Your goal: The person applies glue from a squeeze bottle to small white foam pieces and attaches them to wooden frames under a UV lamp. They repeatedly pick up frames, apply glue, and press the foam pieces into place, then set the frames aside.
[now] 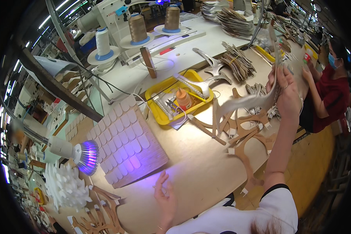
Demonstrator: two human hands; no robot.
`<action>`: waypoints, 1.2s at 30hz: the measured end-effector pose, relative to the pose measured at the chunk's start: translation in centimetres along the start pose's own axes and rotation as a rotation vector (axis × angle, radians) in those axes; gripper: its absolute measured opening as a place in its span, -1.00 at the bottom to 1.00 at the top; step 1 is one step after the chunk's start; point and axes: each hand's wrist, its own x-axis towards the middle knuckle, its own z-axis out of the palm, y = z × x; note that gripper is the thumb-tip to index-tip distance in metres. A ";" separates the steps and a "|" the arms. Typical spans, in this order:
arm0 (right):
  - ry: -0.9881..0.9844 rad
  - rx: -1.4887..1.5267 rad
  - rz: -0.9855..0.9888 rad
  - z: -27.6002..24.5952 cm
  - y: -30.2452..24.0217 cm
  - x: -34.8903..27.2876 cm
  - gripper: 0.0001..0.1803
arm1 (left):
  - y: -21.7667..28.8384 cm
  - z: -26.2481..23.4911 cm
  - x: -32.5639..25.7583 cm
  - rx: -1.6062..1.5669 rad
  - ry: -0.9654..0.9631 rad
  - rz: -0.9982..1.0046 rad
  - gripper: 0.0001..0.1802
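My right hand (pixel 288 95) is raised at the right and closed on a pale grey, curved strap piece (pixel 249 102), which looks like a shoe upper part. One end of the strap hangs to the left over the table and is smeared by motion. Below it, several tan strap pieces (pixel 243 154) with white tips lie loosely on the table. My left hand (pixel 166 199) is low over the front of the table, fingers bent and apart, with nothing visible in it. Nearest to it is a board (pixel 156 158) carrying rows of white rounded tabs, lit partly violet by a lamp (pixel 85 157).
A yellow tray (pixel 150 93) holds an orange-capped bottle (pixel 183 99) and small tools. Bundled straps (pixel 238 62) and thread cones (pixel 138 29) stand behind. At left are a white pile of pieces (pixel 66 187) and more tan straps (pixel 97 218). A person in red (pixel 331 93) works at right.
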 end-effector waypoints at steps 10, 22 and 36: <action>0.067 0.129 -0.058 -1.7 6.4 9.3 -0.75 | -5.0 2.2 -3.4 0.520 -0.147 0.238 -0.71; -0.239 0.364 0.139 0.4 6.9 2.1 -0.71 | -2.9 2.5 -2.6 0.137 -0.212 0.116 -0.56; -0.259 0.046 0.351 3.8 8.0 -6.5 -0.77 | 2.0 3.0 3.8 -0.513 -0.303 -0.125 -0.55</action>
